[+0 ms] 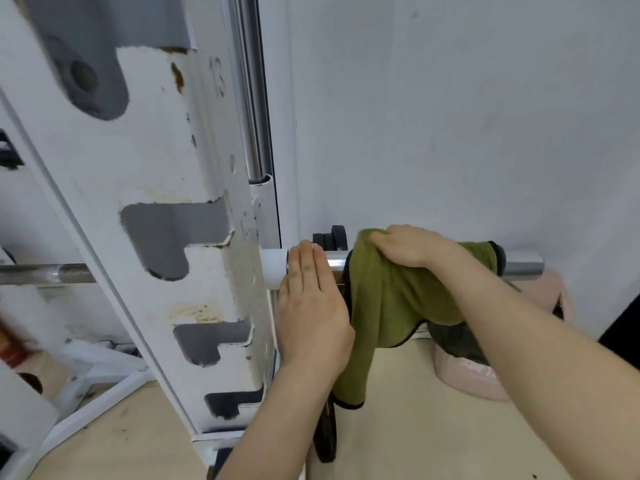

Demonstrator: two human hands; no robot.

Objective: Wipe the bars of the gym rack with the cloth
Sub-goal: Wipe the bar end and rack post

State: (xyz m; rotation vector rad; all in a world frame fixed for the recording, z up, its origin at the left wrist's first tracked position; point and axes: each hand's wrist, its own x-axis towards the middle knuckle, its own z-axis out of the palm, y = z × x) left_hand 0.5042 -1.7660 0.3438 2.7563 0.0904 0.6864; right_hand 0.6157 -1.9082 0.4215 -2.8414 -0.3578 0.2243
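Head view: looking down along a white gym rack toward a pale wall.
Far left: blurred red object [8,344] at the frame edge, too smeared to name.
Knurled bar [48,273]: runs in from the left and disappears behind the upright.
Rack upright [152,161]: white, rust-spotted, with hooked slots; number 13 printed near its edge.
Guide rod [252,98]: chrome, vertical, just right of the upright.
Left hand [311,306]: flat, fingers straight and together, palm laid on the bar sleeve [334,263] beside the white collar [275,268].
Green cloth [391,306]: draped over the sleeve, hanging below it.
Right hand [412,245]: closed over the cloth on top of the sleeve.
Pink container [467,375]: under the forearm, contents hidden.
Sleeve end [523,265]: bare chrome beyond the cloth.
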